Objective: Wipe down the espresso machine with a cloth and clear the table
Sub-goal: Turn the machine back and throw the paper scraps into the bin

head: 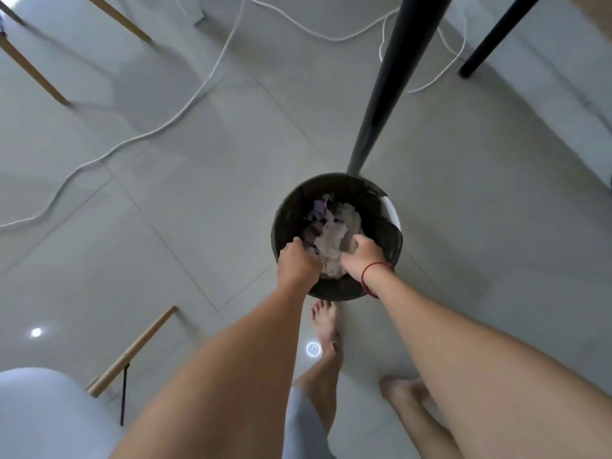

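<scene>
A red string bracelet (373, 270) rings the right wrist, the feet (326, 326) are bare, and the shorts (299, 419) look perhaps pale grey-blue.

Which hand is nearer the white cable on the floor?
Left. The left hand is over the bin's left rim, on the side of the cable; the right hand is over its right half, farther away.

Waste bin (393, 212) holding crumpled white paper (334, 235), standing on the floor (198, 226).
Round, upright, lined with a black bag (287, 210); white rim bare on the right. The paper fills its middle, a purple scrap (319, 205) behind it.
</scene>
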### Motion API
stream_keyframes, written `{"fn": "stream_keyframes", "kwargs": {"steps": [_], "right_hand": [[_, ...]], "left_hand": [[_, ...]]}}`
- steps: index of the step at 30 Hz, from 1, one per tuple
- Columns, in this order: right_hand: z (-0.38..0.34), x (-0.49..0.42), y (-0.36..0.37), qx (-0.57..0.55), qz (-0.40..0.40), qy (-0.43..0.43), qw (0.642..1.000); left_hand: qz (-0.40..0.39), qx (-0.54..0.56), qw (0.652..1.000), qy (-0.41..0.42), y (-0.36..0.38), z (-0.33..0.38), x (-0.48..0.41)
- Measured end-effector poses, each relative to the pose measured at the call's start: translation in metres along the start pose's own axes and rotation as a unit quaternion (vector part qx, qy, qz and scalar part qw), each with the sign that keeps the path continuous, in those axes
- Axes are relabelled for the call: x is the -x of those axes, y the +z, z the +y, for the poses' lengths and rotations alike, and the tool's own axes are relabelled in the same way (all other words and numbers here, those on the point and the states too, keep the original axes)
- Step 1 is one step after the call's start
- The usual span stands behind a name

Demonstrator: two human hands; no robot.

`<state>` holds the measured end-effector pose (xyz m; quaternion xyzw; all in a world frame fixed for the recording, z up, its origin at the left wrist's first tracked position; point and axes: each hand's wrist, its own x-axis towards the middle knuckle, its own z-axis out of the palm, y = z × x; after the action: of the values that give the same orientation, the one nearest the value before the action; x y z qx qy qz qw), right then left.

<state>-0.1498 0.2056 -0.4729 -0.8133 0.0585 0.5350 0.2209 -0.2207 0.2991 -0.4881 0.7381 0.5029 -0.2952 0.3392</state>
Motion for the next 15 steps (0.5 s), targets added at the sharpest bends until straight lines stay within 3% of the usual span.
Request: {"fn": "stream_keyframes", "kwargs": {"steps": [9, 15], "right_hand": [[-0.123, 0.198, -0.092, -0.002, 0.075, -0.133, 0.988], [-0.203, 0.350, -0.207, -0.022, 0.235, -0.281, 0.930]], "left_hand": [[0.128, -0.104, 0.981, 0.099, -0.197, 0.085, 0.162], [0.250, -0.095, 0.935, 0.235, -0.337, 0.180, 0.297]]}}
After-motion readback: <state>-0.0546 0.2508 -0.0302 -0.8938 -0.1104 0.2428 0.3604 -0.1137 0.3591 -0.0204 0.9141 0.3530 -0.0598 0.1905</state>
